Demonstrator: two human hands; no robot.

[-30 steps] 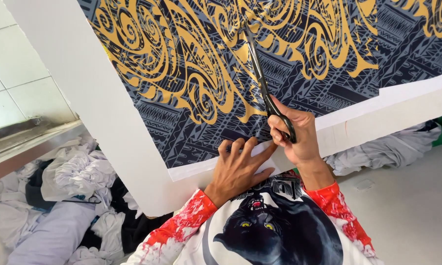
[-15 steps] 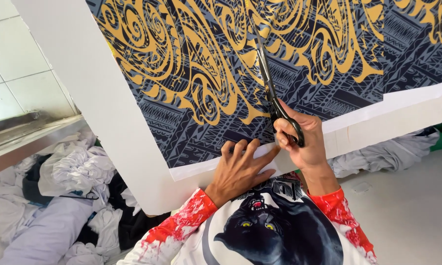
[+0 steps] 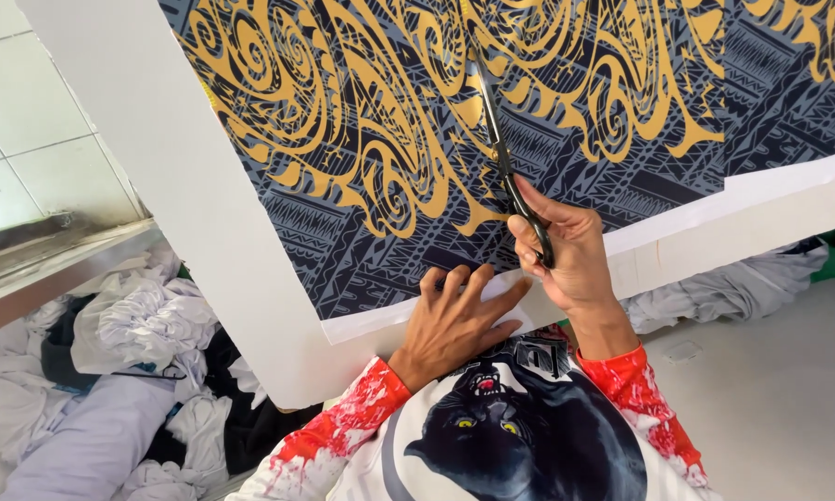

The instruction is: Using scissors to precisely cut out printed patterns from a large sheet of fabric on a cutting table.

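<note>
Fingers (image 3: 566, 215) of the right hand (image 3: 570, 255) are curled through the black handles of a pair of scissors (image 3: 505, 162), holding them closed around the loops; the thumb lies along the top of the handles. Both blades point away from the person, up across the printed fabric (image 3: 566, 102), and they look nearly shut, with only a narrow gap between them. Fingers (image 3: 454, 288) of the left hand (image 3: 454, 325) are spread wide and pressed flat, palm down, on the near edge of the fabric and the white strip (image 3: 380, 320) beneath it, just beside the right hand. That hand holds nothing; it only presses down.

Dark blue-grey with black line work and large gold swirls, the fabric lies spread over the white bench (image 3: 158, 186), reaching close to the near edge. Its near left corner sits in from the bench's left edge, leaving a broad white margin there. Each red-and-white sleeve (image 3: 362, 417) ends at the wrist, above a shirt with a black panther print (image 3: 519, 445).

Compared with 0.5 s ago, the scissors have moved a little farther up into the gold pattern, and the right hand has followed them away from the near edge. Left of the bench, a heap of white and dark clothes (image 3: 130, 371) lies on the floor.
</note>
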